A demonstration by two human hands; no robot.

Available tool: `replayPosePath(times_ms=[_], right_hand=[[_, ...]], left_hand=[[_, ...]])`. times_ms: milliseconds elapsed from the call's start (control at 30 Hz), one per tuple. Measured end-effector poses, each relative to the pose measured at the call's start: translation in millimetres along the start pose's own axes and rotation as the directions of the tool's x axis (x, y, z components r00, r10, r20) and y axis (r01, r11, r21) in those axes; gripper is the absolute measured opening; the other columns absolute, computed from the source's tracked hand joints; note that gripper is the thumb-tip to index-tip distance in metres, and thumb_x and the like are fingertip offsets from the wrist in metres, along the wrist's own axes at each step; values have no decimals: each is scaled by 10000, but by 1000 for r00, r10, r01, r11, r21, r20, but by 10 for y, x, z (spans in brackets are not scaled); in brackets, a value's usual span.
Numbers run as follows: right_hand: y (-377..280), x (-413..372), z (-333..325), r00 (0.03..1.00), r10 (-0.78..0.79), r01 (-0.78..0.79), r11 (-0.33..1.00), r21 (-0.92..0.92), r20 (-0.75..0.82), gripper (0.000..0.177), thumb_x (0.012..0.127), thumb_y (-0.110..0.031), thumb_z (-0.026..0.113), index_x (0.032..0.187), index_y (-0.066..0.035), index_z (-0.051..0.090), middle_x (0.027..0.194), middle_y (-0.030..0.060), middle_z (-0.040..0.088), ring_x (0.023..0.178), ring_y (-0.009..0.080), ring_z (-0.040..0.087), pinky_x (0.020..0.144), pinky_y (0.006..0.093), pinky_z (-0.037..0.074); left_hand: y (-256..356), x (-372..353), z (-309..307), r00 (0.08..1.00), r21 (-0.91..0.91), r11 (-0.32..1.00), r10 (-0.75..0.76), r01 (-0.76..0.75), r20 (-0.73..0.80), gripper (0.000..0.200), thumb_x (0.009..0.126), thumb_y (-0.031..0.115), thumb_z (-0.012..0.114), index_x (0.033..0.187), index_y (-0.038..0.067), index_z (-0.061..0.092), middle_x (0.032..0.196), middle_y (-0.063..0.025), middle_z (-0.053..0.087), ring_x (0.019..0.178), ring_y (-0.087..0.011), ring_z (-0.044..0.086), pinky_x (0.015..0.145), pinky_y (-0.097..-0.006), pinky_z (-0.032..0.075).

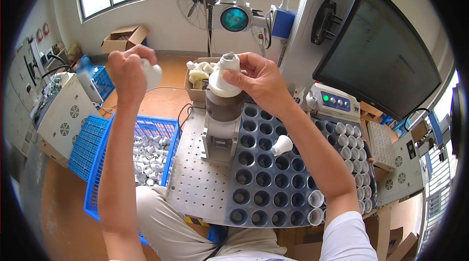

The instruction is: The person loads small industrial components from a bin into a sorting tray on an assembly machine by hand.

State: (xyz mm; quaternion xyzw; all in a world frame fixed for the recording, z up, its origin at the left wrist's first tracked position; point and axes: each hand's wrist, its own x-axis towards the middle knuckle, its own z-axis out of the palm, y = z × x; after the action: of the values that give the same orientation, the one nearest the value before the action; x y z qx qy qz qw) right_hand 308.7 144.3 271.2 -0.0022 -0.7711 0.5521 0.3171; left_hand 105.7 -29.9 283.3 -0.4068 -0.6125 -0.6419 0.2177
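My right hand [259, 81] pinches a white bulb housing [227, 73], narrow neck up, on the dark round holder [224, 104] of a metal fixture. To the left, my left hand [129, 71] is raised above the blue basket, its fingers closed round another white bulb housing [153, 74]; both are somewhat blurred. Under my right forearm, a loose white bulb housing [282, 145] lies tilted on the black tray [272, 169] of round cups. Several upturned white housings [316, 199] stand in the cups along the tray's right side.
A blue basket [177, 136] of small white parts stands at the left, beside a perforated metal plate [193, 180]. Behind the fixture sits a cardboard box [194, 94] of parts. A lens head [234, 18] hangs above. A monitor [373, 48] and control box [337, 100] stand right.
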Motion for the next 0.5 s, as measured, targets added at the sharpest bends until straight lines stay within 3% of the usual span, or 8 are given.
replayPosePath(times_ms=[67, 133, 200, 267, 333, 400, 500], right_hand=[[57, -8, 40, 1000, 31, -31, 999, 16, -1, 415, 801, -309, 740, 1051, -3, 616, 956, 78, 666, 867, 118, 631, 761, 245, 509], [75, -39, 79, 999, 41, -41, 999, 13, -15, 437, 805, -341, 730, 1063, -7, 615, 986, 93, 662, 885, 127, 627, 773, 252, 501], [49, -51, 118, 999, 23, -23, 1000, -14, -31, 464, 808, -375, 719, 1074, -11, 613, 1048, 115, 648, 932, 147, 619, 809, 273, 489], [104, -29, 119, 998, -36, 27, 986, -165, -56, 490, 809, -395, 711, 1090, -7, 606, 1129, 132, 612, 1012, 184, 591, 869, 311, 465], [98, -134, 17, 996, -57, 36, 963, -268, -69, 498, 810, -390, 705, 1111, -8, 597, 1201, 146, 573, 1089, 222, 556, 926, 342, 436], [61, -303, -116, 998, -39, 20, 948, -318, -53, 491, 811, -362, 701, 1136, -12, 588, 1263, 156, 532, 1164, 262, 514, 981, 368, 402], [81, -787, -582, 953, 182, 41, 714, -699, 242, 442, 798, -232, 680, 1173, -27, 571, 1294, 151, 511, 1207, 292, 482, 1008, 372, 395]], left_hand=[[-634, -109, -387, 984, 286, 958, 20, 33, -178, 297, 738, 125, 359, 635, -35, 587, 639, -111, 586, 624, -176, 531, 695, -324, 451], [-1089, -220, -715, 919, 480, 789, -378, 383, -112, 266, 763, 127, 404, 746, -65, 588, 736, -187, 595, 678, -256, 557, 726, -350, 449], [-1674, -536, -530, 960, 671, 689, -235, 273, -149, 277, 773, 138, 437, 850, -83, 584, 862, -277, 598, 781, -364, 583, 756, -415, 448], [-1795, -896, -248, 913, 776, 563, -406, 284, -39, 292, 785, 145, 454, 917, -82, 582, 924, -316, 589, 902, -448, 564, 823, -484, 430], [-1917, -1331, -97, 814, 763, 546, -579, 346, 45, 302, 790, 143, 434, 957, -67, 573, 984, -322, 579, 995, -461, 538, 882, -512, 403], [-2292, -1701, -206, 770, 776, 545, -625, 316, 125, 322, 797, 149, 425, 995, -67, 557, 1041, -329, 562, 1025, -468, 518, 902, -508, 397], [-2337, -1595, -339, 706, 802, 508, -689, 313, 161, 381, 800, 154, 413, 1088, -72, 519, 1132, -346, 523, 1088, -475, 483, 935, -498, 384]])
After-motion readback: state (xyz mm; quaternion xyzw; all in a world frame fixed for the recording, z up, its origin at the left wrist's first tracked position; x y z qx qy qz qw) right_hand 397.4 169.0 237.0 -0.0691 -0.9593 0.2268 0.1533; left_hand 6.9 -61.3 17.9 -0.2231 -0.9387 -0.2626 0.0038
